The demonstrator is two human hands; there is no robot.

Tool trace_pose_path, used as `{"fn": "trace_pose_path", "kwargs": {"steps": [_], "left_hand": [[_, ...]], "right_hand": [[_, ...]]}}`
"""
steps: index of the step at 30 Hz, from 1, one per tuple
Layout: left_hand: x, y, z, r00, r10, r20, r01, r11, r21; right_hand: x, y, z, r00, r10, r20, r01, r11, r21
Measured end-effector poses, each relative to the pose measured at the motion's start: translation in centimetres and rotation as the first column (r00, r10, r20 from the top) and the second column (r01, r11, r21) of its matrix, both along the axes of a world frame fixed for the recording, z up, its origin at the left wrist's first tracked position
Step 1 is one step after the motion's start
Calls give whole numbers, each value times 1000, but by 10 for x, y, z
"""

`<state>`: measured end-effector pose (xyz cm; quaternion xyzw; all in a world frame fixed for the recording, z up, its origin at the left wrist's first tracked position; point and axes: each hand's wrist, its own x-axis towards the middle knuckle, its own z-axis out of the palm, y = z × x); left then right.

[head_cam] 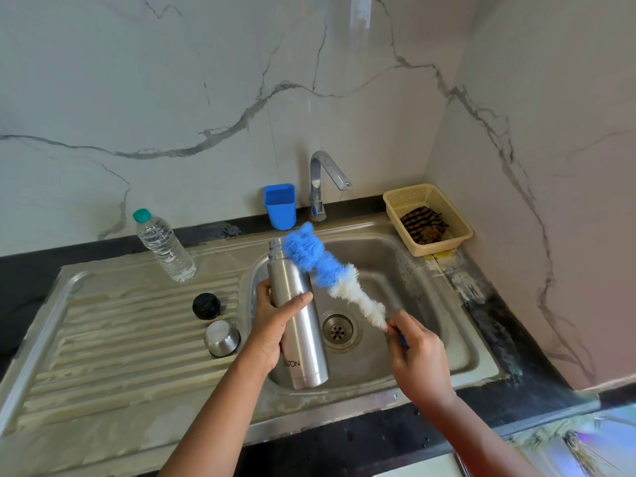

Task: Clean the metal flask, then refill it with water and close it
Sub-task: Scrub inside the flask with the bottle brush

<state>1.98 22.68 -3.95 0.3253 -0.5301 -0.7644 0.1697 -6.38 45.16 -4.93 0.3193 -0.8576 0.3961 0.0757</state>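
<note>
Open steel flask held over the sink, bottle brush beside its mouth.

Left of the drain (337,331), the left hand (275,325) wraps the smooth, rigid, likely slippery metal flask (298,318) mid-body; right hand (418,356) pinches the soft-bristled bottle brush (330,273) by its handle.

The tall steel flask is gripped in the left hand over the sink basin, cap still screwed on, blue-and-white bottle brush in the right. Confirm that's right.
Not quite: the tall steel flask is open, its threaded neck bare. The head view shows the black round stopper and steel cap cup on the drainboard. The left hand grips it; the right hand holds the blue-and-white bottle brush.
</note>
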Motion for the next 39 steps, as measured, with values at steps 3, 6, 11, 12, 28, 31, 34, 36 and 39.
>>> {"fn": "trace_pose_path", "kwargs": {"steps": [3,6,11,12,28,31,34,36,39], "left_hand": [[5,-6,-4,999,1,-50,1,999,32],[8,-12,-5,998,-14,-65,17,999,47],[13,-13,-7,990,33,-140,-5,980,199],[15,-14,-8,987,51,-150,-14,971,238],[17,-15,-1,946,-207,-251,274,923,270],[15,-16,0,935,-209,-287,288,920,267],[13,-17,1,944,-196,-264,268,923,275],[12,-19,3,965,-166,-201,218,936,275],[11,-21,4,989,-107,-100,122,979,161]], "right_hand": [[-1,2,0,1000,-2,-10,2,1000,6],[2,1,0,999,35,-26,-35,999,-1],[7,-3,-2,1000,-10,4,9,1000,18],[9,-3,-1,999,35,-17,-35,999,7],[3,-7,-5,990,113,84,-104,989,-104],[1,-10,-6,988,83,132,-73,994,-84],[0,-9,-5,987,95,132,-83,992,-95],[-4,-8,-2,990,83,117,-75,995,-68],[-26,-16,4,991,-94,91,76,980,186]]}}
